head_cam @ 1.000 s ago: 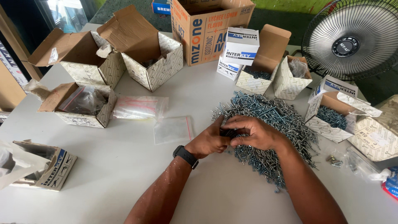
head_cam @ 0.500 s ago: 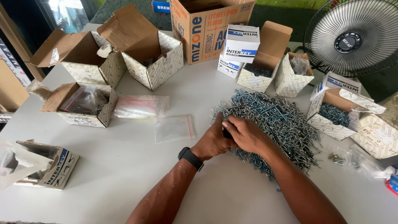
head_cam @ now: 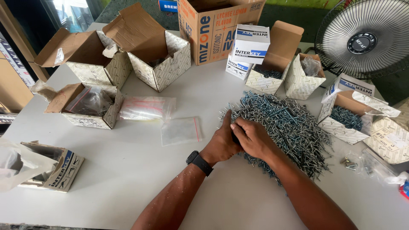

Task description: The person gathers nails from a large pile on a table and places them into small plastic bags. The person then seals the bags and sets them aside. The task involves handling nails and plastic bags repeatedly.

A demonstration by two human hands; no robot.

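Across the whole view spreads a white table, and everything sits on it within arm's reach of the person. At about one o'clock from the hands stands a black floor fan, just off the table's far edge. At twelve o'clock rises a tall brown carton, open at the top, with two small white-and-blue boxes stacked against its side. Open patterned cardboard boxes ring the working area: two at ten to eleven o'clock, one with a plastic liner at nine o'clock, one lying low at eight o'clock, and several more from one to three o'clock, some showing blue-grey fasteners inside. Their flaps stand open, likely so that the contents can be tipped out or reached.

A wide pile of blue-grey rivets lies loose on the table at two o'clock from the hands, spread flat, which keeps single pieces easy to pick.

Both hands meet at the pile's near edge. The left hand, a black watch on its wrist, is curled with fingers closed toward the right. The right hand lies against it, fingers folded in. Something dark shows between them, but I cannot tell what it is or which hand grips it.

Two clear zip bags lie flat at nine o'clock, just beside the left hand.
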